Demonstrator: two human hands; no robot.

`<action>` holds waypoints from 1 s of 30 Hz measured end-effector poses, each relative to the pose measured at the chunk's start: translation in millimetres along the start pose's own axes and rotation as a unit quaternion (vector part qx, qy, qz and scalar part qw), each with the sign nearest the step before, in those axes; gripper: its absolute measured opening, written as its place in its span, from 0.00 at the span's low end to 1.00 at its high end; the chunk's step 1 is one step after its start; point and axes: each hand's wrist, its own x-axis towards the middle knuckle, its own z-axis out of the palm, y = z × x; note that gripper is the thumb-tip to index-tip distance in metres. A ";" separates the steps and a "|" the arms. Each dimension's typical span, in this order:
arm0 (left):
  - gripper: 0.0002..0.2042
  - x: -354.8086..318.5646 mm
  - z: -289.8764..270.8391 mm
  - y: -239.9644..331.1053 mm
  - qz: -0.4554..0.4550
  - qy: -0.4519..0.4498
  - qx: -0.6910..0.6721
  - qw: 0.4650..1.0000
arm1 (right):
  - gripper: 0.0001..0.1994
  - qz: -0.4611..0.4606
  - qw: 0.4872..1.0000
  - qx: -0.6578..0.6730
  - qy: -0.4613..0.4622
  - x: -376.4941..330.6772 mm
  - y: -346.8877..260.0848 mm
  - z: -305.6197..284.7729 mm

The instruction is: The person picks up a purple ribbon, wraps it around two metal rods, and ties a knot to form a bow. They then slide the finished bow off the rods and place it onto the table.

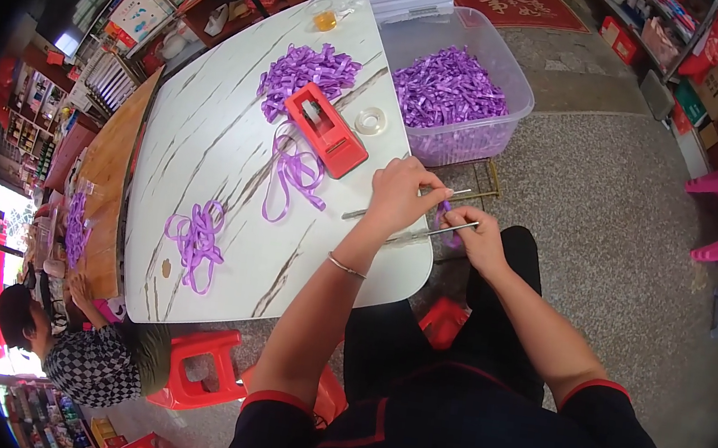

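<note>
Two thin metal rods (453, 229) jut out past the right edge of the white marbled table (233, 284). A purple ribbon (443, 209) is between them, in front of my fingers. With thumb and fingertips, my left hand (399, 195) pinches the ribbon by the far rod. My right hand (480, 243) is closed at the near rod, its fingers on the ribbon's lower part; the exact grip is partly hidden. Left of my hands lie a red tape dispenser (326, 132), a clear tape roll (371, 120) and loose purple ribbon lengths (297, 175).
A clear plastic bin (516, 118) full of purple ribbon pieces stands beyond my hands. On the table are a purple pile (306, 72), another ribbon tangle (196, 243) and a small yellow-filled cup (324, 18). Another person (88, 356) sits at the left, near red stools (203, 376).
</note>
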 end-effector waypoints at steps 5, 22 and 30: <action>0.08 -3.1 -1.2 -0.5 0.002 -0.009 0.013 1.000 | 0.09 0.009 1.000 0.020 0.018 -21.6 2.1 1.2; 0.11 -2.4 0.0 3.9 0.014 -0.052 0.050 0.997 | 0.04 -0.157 0.945 -0.263 -0.119 -228.3 -59.2 -30.6; 0.11 -3.4 2.3 3.0 0.024 -0.030 0.041 0.998 | 0.06 -0.048 0.973 -0.209 -0.090 -247.5 -38.9 -27.6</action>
